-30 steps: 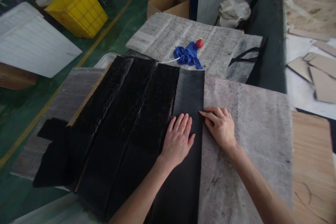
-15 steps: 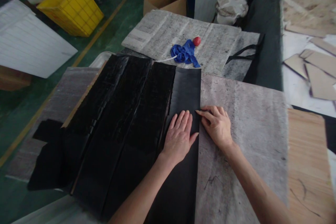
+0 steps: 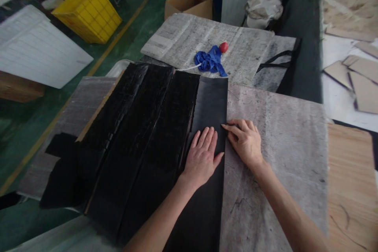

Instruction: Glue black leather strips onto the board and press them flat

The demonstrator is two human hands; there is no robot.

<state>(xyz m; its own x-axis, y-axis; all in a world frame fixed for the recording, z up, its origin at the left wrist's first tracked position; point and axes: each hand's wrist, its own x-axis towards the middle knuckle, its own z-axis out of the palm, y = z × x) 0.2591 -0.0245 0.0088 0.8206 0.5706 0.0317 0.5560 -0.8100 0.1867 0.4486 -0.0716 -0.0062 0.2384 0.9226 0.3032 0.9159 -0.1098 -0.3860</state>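
Observation:
A long black sheet strip [image 3: 213, 100] lies over the worn grey board [image 3: 277, 157]. Flat on that strip rests my left hand [image 3: 202, 157], fingers stretched out and thumb apart. At the strip's right edge, my right hand [image 3: 244, 139] has its fingers bent and pressed together, the index fingertip touching the edge; whether a bit of the edge is pinched is hard to see. Left of my left hand, several dark, shiny strips [image 3: 147, 126] overlap side by side, some with brown edges.
Beyond the strips lie a crumpled blue cloth [image 3: 210, 61] and a small red ball-like object [image 3: 223, 47]. Cut tan pieces [image 3: 366, 86] are on the right-hand table. A yellow basket [image 3: 88, 15], white bin [image 3: 41, 47] and cardboard box [image 3: 189, 2] stand on the floor.
The whole view has shifted slightly to the left, so things appear a little further right. Both hands keep nearly the same places on the black strip.

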